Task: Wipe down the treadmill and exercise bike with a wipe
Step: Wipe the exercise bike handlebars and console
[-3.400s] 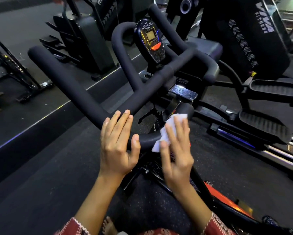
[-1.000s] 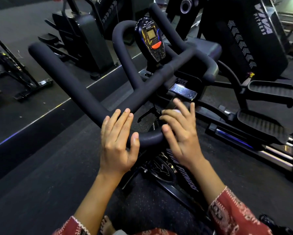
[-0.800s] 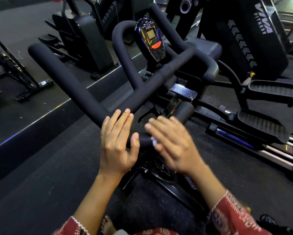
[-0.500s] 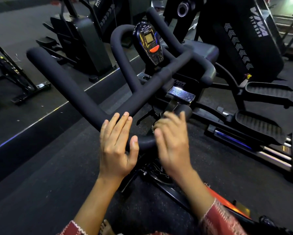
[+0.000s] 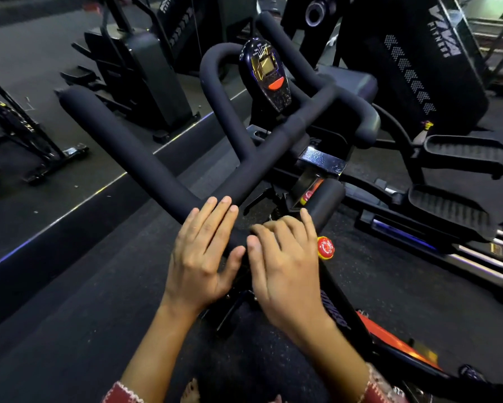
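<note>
Right hand (image 5: 285, 266) has slid back along the bar (image 5: 122, 146) from its stub end to the near bend. Its fingers curl over the foam beside the flat, straight-fingered left hand (image 5: 201, 257), and the wipe is hidden beneath. That stretch looks done. The matte black bar fills mid-frame, reaching upper left.

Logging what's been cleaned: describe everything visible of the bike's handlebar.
The handlebar is black with matte, foam-like padding: a long left horn, looped centre bars around a small console, a short right stub. It runs slantwise across the view. The left hand rests flat on its near bend; the right hand, fingers bent, covers the bar beside it.
</note>
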The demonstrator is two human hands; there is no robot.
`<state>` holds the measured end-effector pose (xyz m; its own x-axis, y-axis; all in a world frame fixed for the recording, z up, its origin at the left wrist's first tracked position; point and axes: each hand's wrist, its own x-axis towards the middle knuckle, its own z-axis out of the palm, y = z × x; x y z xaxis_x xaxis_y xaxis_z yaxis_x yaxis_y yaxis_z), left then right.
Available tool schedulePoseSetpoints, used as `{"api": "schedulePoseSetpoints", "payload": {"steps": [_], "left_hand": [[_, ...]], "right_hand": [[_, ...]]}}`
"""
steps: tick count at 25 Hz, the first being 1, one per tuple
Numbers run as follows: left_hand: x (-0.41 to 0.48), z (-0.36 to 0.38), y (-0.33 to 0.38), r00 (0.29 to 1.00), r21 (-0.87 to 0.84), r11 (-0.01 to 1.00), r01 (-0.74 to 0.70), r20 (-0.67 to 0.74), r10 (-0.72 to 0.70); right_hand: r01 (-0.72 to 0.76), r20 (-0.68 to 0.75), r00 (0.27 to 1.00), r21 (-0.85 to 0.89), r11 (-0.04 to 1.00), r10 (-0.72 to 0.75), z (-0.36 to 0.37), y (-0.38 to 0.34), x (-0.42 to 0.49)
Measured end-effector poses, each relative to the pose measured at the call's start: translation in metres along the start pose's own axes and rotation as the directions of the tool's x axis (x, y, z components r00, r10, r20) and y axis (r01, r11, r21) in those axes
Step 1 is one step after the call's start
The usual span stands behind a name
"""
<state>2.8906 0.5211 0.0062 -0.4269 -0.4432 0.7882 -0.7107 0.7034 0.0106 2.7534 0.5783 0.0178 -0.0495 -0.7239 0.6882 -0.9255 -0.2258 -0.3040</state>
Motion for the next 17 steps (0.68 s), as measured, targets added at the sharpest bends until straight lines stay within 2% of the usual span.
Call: {"api": "schedulePoseSetpoints", "payload": {"steps": [2, 4, 7, 8, 10, 12, 14, 17], "left_hand": [[-0.004, -0.004, -0.016, 0.999, 0.009, 0.999, -0.049, 0.007, 0.049], [-0.007, -0.006, -0.032, 0.996, 0.009, 0.996, -0.094, 0.004, 0.094], [-0.006, -0.010, -0.058, 0.984, -0.008, 0.984, -0.178, 0.010, 0.178], [-0.002, -0.012, -0.068, 0.982, -0.022, 0.982, -0.188, 0.003, 0.188], [0.002, -0.015, -0.089, 0.973, -0.023, 0.973, -0.230, -0.012, 0.229], [0.001, -0.018, -0.106, 0.966, -0.044, 0.965, -0.258, -0.045, 0.256], [0.003, -0.024, -0.125, 0.980, -0.167, 0.970, -0.177, -0.117, 0.159], [0.024, -0.039, -0.156, 0.954, -0.452, 0.889, 0.072, -0.228, -0.193]], "right_hand": [[0.043, 0.022, 0.999, 0.039, 0.998, -0.044, -0.005, 0.019, 0.002], [-0.091, -0.003, 0.996, 0.108, 0.990, 0.092, -0.004, 0.028, -0.003], [-0.312, -0.089, 0.942, 0.117, 0.943, 0.323, 0.016, -0.017, -0.020], [-0.311, -0.126, 0.940, 0.065, 0.948, 0.317, 0.027, -0.037, -0.024], [-0.209, -0.125, 0.972, -0.085, 0.974, 0.198, 0.046, -0.068, -0.025], [-0.079, -0.077, 0.994, -0.110, 0.991, 0.071, 0.059, -0.084, -0.014], [-0.018, -0.102, 0.995, 0.023, 1.000, 0.020, 0.068, -0.101, 0.010], [-0.041, -0.268, 0.960, 0.145, 0.989, 0.079, 0.076, -0.127, 0.077]]}}
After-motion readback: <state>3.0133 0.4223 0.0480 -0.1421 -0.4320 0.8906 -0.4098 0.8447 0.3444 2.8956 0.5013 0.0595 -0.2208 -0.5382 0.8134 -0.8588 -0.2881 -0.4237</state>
